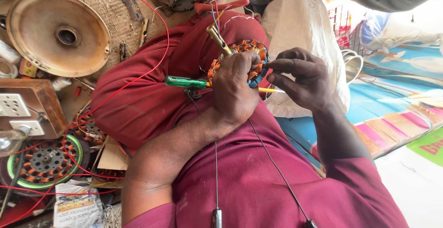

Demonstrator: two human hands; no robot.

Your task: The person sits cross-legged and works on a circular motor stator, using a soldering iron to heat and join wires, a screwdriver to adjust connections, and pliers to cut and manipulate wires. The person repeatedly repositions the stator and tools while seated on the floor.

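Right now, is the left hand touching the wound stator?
Touching. The head view shows the left hand wrapped over the wound stator, fingers pressed onto its copper coils, no gap visible.

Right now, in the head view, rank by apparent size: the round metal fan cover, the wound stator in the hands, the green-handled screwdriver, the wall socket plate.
1. Round metal fan cover, clearly largest.
2. Wound stator, partly hidden by the left hand, so its full extent is unsure.
3. Green-handled screwdriver and wall socket plate: too alike to rank; the screwdriver is longer but thinner.
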